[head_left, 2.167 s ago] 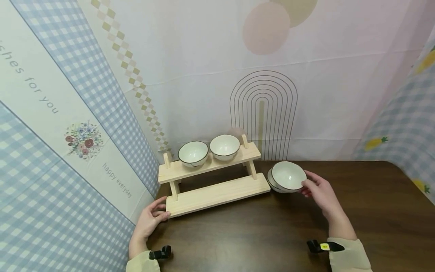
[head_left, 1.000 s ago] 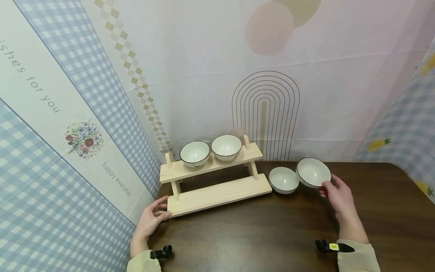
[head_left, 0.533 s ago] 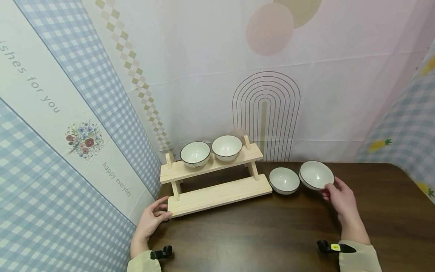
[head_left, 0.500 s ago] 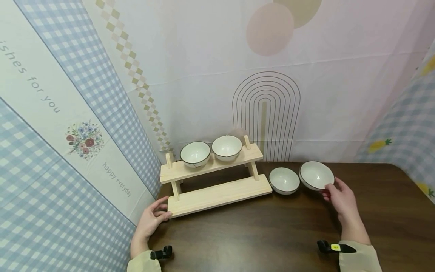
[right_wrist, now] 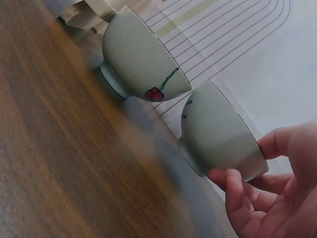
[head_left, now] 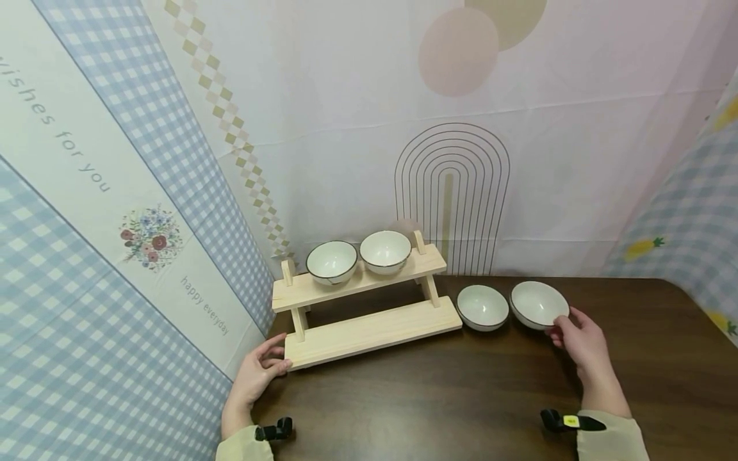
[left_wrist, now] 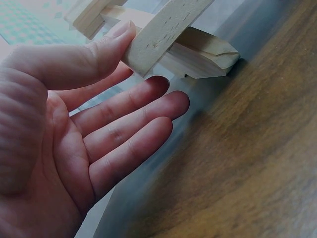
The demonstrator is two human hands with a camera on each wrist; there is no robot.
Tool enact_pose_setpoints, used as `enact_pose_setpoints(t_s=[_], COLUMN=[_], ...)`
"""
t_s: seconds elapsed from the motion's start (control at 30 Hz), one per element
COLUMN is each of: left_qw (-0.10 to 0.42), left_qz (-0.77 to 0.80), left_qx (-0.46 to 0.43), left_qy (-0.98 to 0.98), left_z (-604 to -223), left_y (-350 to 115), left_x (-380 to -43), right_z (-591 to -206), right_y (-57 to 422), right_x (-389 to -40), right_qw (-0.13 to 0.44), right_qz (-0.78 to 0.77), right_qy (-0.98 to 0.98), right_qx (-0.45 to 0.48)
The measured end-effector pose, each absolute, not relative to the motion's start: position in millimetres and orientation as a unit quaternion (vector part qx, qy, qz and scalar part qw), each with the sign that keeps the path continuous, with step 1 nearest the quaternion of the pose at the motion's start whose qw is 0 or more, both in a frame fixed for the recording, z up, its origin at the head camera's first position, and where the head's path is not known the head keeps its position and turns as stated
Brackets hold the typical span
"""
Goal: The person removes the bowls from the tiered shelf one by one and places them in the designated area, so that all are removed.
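My right hand pinches the rim and side of a white bowl with a dark rim, thumb at the rim and fingers underneath. In the right wrist view this bowl is held close over the table. A matching bowl, with a red flower on its side, stands on the table just left of it. At the far side, my left hand holds the left end of the lower board of a two-tier wooden rack between thumb and forefinger. Its other fingers extend loosely below the board.
Two more white bowls, a left one and a right one, sit on the rack's upper board. Behind the brown table hangs a patterned cloth; a checked cloth stands at the left.
My right hand has lifted the upper bowl out of the lower one, carried it to the right and lowered it beside it. My left hand has stayed at the rack.
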State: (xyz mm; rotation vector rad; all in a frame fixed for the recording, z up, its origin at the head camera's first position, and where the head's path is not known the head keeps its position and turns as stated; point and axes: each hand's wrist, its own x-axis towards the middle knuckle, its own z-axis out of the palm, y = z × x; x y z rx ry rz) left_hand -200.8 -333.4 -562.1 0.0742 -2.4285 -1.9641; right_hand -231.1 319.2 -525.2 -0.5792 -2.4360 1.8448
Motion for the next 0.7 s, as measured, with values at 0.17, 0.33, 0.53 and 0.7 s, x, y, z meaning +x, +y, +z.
enact_pose_setpoints(t_s=[0.17, 0.33, 0.53, 0.7], left_qw=[0.009, 0.007, 0.006, 0.006], left_qz=[-0.625, -0.624, -0.626, -0.626], left_qx=[0.032, 0.036, 0.029, 0.029], left_qy=[-0.78, -0.78, -0.779, -0.779], left_z=[-561.5, -560.7, -559.9, -560.1], left_y=[-332.9, -332.5, -332.6, -332.5], left_x=[-200.4, -199.9, -199.9, -200.2], right_z=[-525.9, -527.2, -528.2, -528.7], right_y=[319.6, 320.7, 321.0, 321.6], right_x=[-230.8, -231.6, -232.8, -231.8], right_qw=[0.012, 0.008, 0.008, 0.004], right_qz=[0.584, 0.578, 0.566, 0.562], right_qy=[-0.79, -0.793, -0.801, -0.803], right_qx=[-0.186, -0.19, -0.197, -0.197])
